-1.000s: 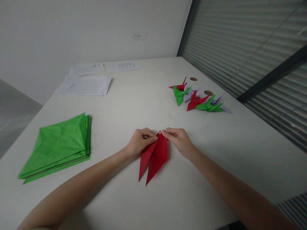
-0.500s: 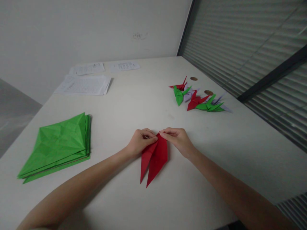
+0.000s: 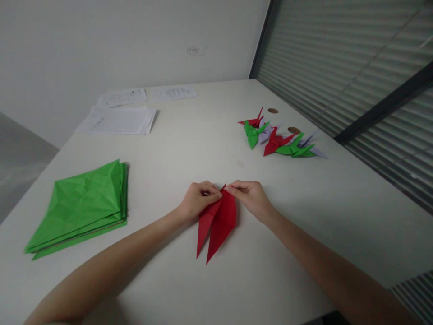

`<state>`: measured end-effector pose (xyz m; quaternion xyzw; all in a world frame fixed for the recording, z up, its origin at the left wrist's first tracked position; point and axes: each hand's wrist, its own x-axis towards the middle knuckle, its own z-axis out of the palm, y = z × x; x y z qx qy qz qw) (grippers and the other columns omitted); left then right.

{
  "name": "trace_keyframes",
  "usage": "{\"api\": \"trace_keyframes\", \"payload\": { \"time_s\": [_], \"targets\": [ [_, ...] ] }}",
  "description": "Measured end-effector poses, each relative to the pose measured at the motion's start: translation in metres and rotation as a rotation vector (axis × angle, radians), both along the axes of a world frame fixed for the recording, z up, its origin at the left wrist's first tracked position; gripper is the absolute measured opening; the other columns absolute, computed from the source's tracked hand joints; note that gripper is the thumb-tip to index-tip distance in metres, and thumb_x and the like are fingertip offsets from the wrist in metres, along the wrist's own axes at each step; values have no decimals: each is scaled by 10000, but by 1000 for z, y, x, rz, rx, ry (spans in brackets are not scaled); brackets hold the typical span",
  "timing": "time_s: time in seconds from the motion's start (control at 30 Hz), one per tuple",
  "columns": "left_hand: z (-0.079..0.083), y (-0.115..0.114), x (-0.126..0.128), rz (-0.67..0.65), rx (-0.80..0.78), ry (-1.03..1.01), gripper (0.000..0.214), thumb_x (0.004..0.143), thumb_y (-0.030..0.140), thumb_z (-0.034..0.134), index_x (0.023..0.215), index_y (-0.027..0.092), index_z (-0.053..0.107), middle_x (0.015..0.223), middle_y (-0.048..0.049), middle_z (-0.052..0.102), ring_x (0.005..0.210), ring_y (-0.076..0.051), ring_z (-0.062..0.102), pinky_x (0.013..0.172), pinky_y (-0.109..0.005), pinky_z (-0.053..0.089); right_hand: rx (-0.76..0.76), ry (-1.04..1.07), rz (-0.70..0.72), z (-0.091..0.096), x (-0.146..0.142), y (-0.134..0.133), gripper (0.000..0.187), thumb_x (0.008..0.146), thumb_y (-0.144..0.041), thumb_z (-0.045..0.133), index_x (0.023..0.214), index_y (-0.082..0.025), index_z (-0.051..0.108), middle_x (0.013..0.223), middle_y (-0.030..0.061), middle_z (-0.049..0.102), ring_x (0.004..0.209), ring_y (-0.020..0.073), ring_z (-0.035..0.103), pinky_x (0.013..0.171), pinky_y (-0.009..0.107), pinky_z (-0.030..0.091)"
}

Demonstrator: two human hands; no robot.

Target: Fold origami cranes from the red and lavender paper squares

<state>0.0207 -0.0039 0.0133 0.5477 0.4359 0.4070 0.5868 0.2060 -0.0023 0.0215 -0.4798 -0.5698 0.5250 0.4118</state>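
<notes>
Both hands pinch a folded sheet of red origami paper (image 3: 221,230) near the middle of the table. My left hand (image 3: 202,197) grips its upper left edge between thumb and fingers. At the upper right, my right hand (image 3: 251,197) pinches the paper close to its top point. The fingertips are nearly together there and hide part of the folds. Two long pointed flaps hang apart toward me, the left one narrower than the right.
A stack of creased green paper (image 3: 84,198) lies at left. Printed sheets (image 3: 118,121) rest at the far left. Several folded cranes, red, green (image 3: 252,134) and pale purple, stand at the back right, near two round table holes (image 3: 273,110). Window blinds (image 3: 338,63) border the right side.
Hands and red paper stay almost in place. The lower flap tips have shifted very slightly, and a small point shows a little more between the fingertips.
</notes>
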Motion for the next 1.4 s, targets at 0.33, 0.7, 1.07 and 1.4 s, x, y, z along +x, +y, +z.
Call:
{"api": "trace_keyframes", "payload": {
  "time_s": [0.33,0.7,1.07,1.4],
  "targets": [
    [-1,-1,1,1,-1,-21,130,699,290,768,692,160,762,815,-65,657,754,-153,595,734,-303,459,3,2,-8,-4,2,2,264,703,-456,742,738,-194,753,793,58,747,746,198,648,734,346,501],
    [-4,0,0,-10,7,-19,143,704,305,764,699,162,766,833,-72,664,766,-163,599,729,-303,477,1,-7,-8,-5,1,2,260,693,-468,741,737,-213,756,791,51,755,757,212,664,738,357,525],
    [2,-4,2,-29,75,88,214,791,358,699,744,157,754,792,-57,646,722,-146,582,677,-278,449,39,-39,25,-5,1,2,249,723,-449,716,755,-209,773,780,53,752,760,215,653,748,359,502],
    [-2,-3,1,-7,100,75,142,760,319,729,750,186,777,796,-51,613,711,-140,567,651,-275,432,-4,3,46,1,2,0,284,726,-488,726,789,-218,787,825,60,744,844,222,643,814,370,486]
  ]
}}
